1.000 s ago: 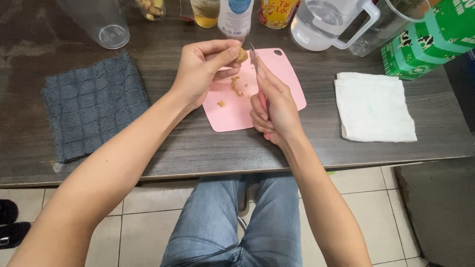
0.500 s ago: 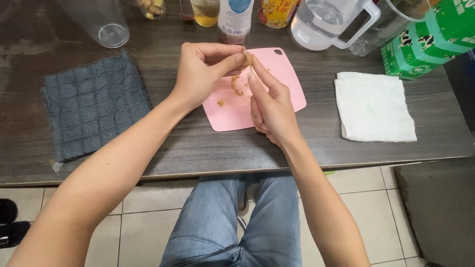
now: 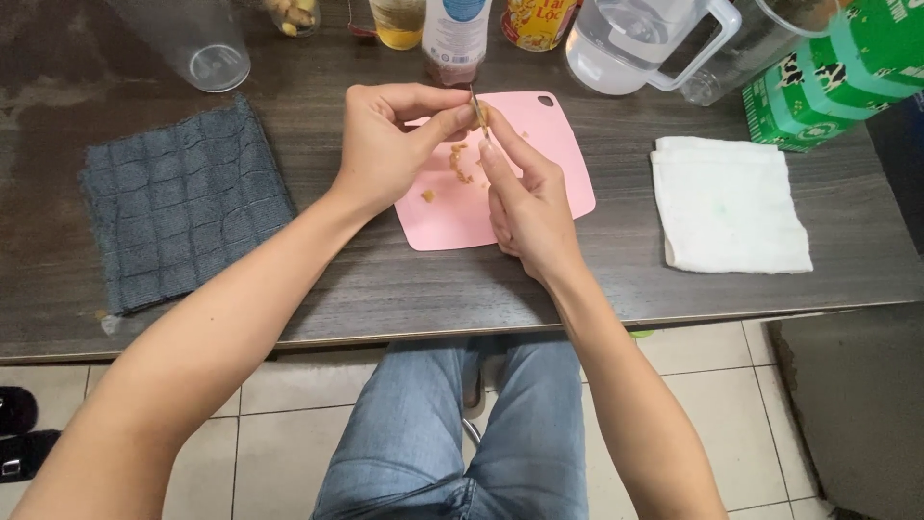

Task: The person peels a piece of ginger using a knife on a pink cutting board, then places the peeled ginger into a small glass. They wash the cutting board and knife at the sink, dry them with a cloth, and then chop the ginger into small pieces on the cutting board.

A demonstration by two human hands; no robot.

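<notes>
**Small Piece Being Pared Above a Pink Board**

Above the pink cutting board (image 3: 539, 183), both hands meet over the far half of the dark worktop (image 3: 385, 279). The left hand (image 3: 385, 144) pinches a small tan piece (image 3: 481, 116) between thumb and fingertips — what the piece is cannot be told, it is so small. The right hand (image 3: 525, 207) is closed around a small knife (image 3: 474, 104), whose thin blade stands nearly upright against the piece; the handle is hidden in the fist. Tan scraps (image 3: 459, 164) lie on the board just under the hands.

To the left lies a dark grey cloth (image 3: 183, 207), spread flat; to the right, well apart from the board, a folded white cloth (image 3: 731, 202). Along the far edge stand a clear cup (image 3: 197, 43), a bottle (image 3: 452, 34), a clear jug (image 3: 635, 43) with a handle, and a green carton (image 3: 833, 77) — all beyond the hands. Below the worktop's near edge, knees in blue jeans (image 3: 462, 433) show over a tiled floor (image 3: 703, 385).
</notes>
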